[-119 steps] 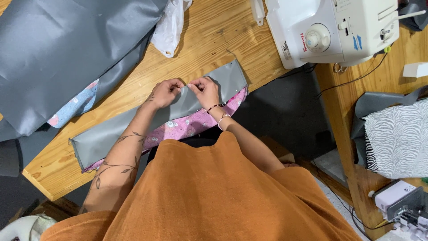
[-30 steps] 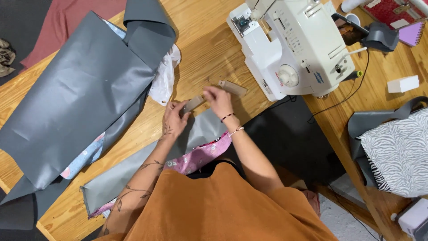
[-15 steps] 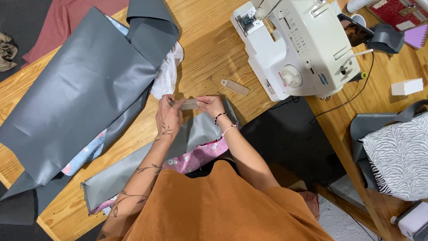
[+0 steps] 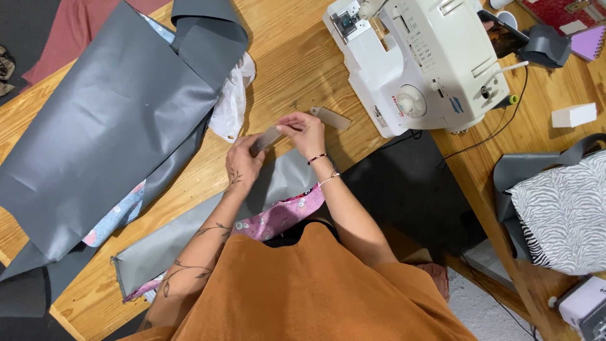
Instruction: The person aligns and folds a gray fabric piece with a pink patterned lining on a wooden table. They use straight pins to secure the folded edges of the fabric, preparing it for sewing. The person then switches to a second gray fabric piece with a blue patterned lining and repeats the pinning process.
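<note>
Grey strip (image 4: 268,139) pinched between both hands over the wooden table (image 4: 297,69): left hand (image 4: 245,161) clamps its lower-left end, right hand (image 4: 304,132) its upper-right end. Long axis runs lower-left to upper-right, toward a second strip (image 4: 331,118) lying flat just beyond. Bare wood open ahead; sewing machine (image 4: 423,63) bounds the right, large grey sheet (image 4: 107,126) the left, folded grey panel (image 4: 208,227) beneath the wrists.

grey strip (image 4: 268,139) | grey sheet (image 4: 107,139) | pink floral lining (image 4: 278,218) | white sewing machine (image 4: 429,63) | zebra-striped fabric (image 4: 562,211) | light wooden worktop (image 4: 297,69)
</note>
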